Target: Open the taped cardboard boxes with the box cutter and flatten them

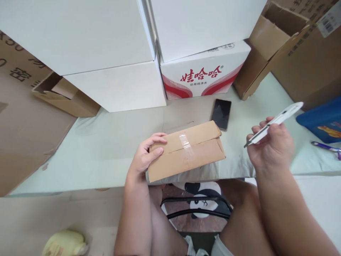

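Observation:
My left hand (148, 153) grips the left end of a small brown cardboard box (170, 160), thumb on top and fingers along the far side. The box sits at the table's front edge, slightly turned. A strip of clear tape (185, 142) crosses the seam between its top flaps. Off to the right, my right hand (271, 145) is closed round a white utility knife (274, 124). The knife's dark tip points left and down toward the box, apart from it. Just behind the box lies a black phone (221, 113).
A pale green cloth covers the table (112, 149). White cartons (119, 85) and a white box with red lettering (202, 78) stand at the back. Open cardboard boxes (255, 67) flank them. At right are a blue container (322, 117) and a purple pen (323, 146).

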Demonstrator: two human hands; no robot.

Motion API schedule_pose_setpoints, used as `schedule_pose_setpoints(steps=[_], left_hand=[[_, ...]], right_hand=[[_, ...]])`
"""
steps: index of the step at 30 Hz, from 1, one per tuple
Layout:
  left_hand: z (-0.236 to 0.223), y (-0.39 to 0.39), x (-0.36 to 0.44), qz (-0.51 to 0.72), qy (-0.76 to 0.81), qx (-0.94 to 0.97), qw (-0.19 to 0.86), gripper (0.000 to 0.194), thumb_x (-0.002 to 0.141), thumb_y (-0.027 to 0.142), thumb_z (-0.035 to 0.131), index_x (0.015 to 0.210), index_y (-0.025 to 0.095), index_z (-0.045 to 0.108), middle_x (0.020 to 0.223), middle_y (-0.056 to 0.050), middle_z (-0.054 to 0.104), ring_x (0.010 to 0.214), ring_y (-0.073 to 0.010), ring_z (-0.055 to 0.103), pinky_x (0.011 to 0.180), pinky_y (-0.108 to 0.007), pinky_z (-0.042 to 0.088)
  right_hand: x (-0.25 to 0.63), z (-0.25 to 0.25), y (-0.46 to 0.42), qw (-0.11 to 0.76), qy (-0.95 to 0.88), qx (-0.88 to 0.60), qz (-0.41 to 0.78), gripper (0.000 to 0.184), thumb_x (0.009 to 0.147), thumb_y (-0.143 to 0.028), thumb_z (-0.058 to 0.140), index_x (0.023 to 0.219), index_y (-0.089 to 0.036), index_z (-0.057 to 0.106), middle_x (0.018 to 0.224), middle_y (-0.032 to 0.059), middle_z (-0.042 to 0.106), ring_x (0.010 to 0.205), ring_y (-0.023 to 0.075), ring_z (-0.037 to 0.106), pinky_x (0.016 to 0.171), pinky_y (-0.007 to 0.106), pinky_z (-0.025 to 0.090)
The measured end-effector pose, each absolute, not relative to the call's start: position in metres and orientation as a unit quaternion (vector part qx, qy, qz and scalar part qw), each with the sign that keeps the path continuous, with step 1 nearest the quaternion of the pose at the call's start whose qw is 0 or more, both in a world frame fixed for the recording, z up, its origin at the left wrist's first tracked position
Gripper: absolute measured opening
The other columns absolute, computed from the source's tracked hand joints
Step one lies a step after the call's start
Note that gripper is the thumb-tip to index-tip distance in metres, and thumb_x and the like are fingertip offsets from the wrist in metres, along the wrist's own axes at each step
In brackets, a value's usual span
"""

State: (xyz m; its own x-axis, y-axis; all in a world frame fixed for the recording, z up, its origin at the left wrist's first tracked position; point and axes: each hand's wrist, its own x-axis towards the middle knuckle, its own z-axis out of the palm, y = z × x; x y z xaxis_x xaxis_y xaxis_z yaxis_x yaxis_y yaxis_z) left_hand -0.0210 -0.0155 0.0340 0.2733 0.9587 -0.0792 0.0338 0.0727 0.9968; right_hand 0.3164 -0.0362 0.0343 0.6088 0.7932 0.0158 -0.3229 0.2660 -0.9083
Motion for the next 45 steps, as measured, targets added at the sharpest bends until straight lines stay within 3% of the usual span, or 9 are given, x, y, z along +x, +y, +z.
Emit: schedule_pose_setpoints(steps=[4, 10, 14, 16, 19, 25, 34, 39, 45], left_hand=[[0.033, -0.016, -0.02, 0.41, 0.448, 0.551, 0.573, 0.036, 0.069, 0.049, 0.084, 0.088, 0.02, 0.075, 0.127, -0.011, 0.066, 0.119, -0.0301, 0.061, 0.101, -0.041, 0.046], [0.033, -0.016, -0.018, 0.413, 0.438, 0.548, 0.581, 0.036, 0.07, 0.049, 0.084, 0.089, 0.021, 0.074, 0.127, -0.011, 0.066, 0.119, -0.0301, 0.061, 0.102, -0.042, 0.046], [0.032, -0.018, -0.018, 0.415, 0.431, 0.556, 0.577, 0.034, 0.072, 0.048, 0.083, 0.091, 0.021, 0.074, 0.127, -0.011, 0.066, 0.123, -0.0303, 0.059, 0.107, -0.043, 0.043], [0.03, -0.018, -0.019, 0.415, 0.425, 0.562, 0.576, 0.034, 0.074, 0.048, 0.082, 0.091, 0.021, 0.074, 0.128, -0.011, 0.065, 0.123, -0.0299, 0.059, 0.107, -0.043, 0.043], [0.027, -0.017, -0.02, 0.412, 0.418, 0.573, 0.572, 0.035, 0.075, 0.049, 0.081, 0.093, 0.02, 0.074, 0.129, -0.011, 0.065, 0.122, -0.0299, 0.06, 0.107, -0.043, 0.043], [0.027, -0.016, -0.021, 0.399, 0.422, 0.593, 0.558, 0.039, 0.075, 0.053, 0.078, 0.093, 0.018, 0.072, 0.131, -0.014, 0.064, 0.123, -0.0311, 0.061, 0.11, -0.046, 0.042], [0.033, -0.016, -0.022, 0.38, 0.432, 0.626, 0.526, 0.042, 0.078, 0.055, 0.075, 0.097, 0.018, 0.072, 0.132, -0.015, 0.065, 0.124, -0.0315, 0.061, 0.11, -0.047, 0.044], [0.053, -0.025, -0.025, 0.334, 0.473, 0.686, 0.44, 0.033, 0.086, 0.045, 0.069, 0.108, 0.02, 0.073, 0.135, -0.014, 0.062, 0.126, -0.029, 0.06, 0.111, -0.045, 0.045], [0.083, -0.05, -0.001, 0.289, 0.482, 0.788, 0.251, 0.031, 0.098, 0.018, 0.045, 0.113, 0.021, 0.071, 0.133, -0.011, 0.065, 0.128, -0.0239, 0.058, 0.113, -0.044, 0.045]], right_hand=[[0.302, 0.053, -0.043, 0.789, -0.294, -0.402, 0.36, 0.037, 0.068, -0.029, 0.084, 0.065, -0.025, 0.047, 0.056, -0.0078, 0.033, 0.044, 0.0083, 0.035, 0.035, 0.022, 0.026], [0.266, 0.078, -0.062, 0.726, -0.442, -0.361, 0.384, 0.034, 0.074, -0.061, 0.082, 0.075, -0.028, 0.079, 0.043, -0.005, 0.048, 0.037, 0.0096, 0.048, 0.034, 0.023, 0.04], [0.252, 0.08, -0.069, 0.598, -0.53, -0.424, 0.425, 0.021, 0.076, -0.042, 0.086, 0.09, -0.026, 0.082, 0.064, 0.0012, 0.073, 0.051, 0.0123, 0.066, 0.045, 0.021, 0.054], [0.246, 0.08, -0.07, 0.534, -0.555, -0.477, 0.423, 0.016, 0.075, -0.03, 0.086, 0.09, -0.025, 0.082, 0.069, 0.0019, 0.076, 0.057, 0.0138, 0.07, 0.053, 0.023, 0.059], [0.236, 0.079, -0.068, 0.517, -0.534, -0.537, 0.4, 0.007, 0.077, -0.028, 0.081, 0.082, -0.023, 0.082, 0.059, 0.0005, 0.071, 0.051, 0.0129, 0.066, 0.05, 0.022, 0.056], [0.227, 0.079, -0.066, 0.467, -0.517, -0.64, 0.325, 0.014, 0.073, -0.035, 0.079, 0.077, -0.022, 0.081, 0.06, 0.0013, 0.07, 0.057, 0.0154, 0.066, 0.049, 0.024, 0.052], [0.221, 0.086, -0.064, 0.43, -0.573, -0.638, 0.283, 0.015, 0.073, -0.034, 0.072, 0.073, -0.021, 0.079, 0.061, 0.0029, 0.072, 0.054, 0.0162, 0.065, 0.049, 0.025, 0.051], [0.222, 0.085, -0.063, 0.435, -0.568, -0.637, 0.288, 0.017, 0.074, -0.035, 0.071, 0.072, -0.021, 0.079, 0.057, 0.0021, 0.07, 0.051, 0.0153, 0.063, 0.047, 0.024, 0.049], [0.223, 0.085, -0.062, 0.436, -0.583, -0.622, 0.289, 0.014, 0.074, -0.033, 0.071, 0.072, -0.021, 0.079, 0.059, 0.0022, 0.071, 0.05, 0.015, 0.062, 0.045, 0.024, 0.047]])
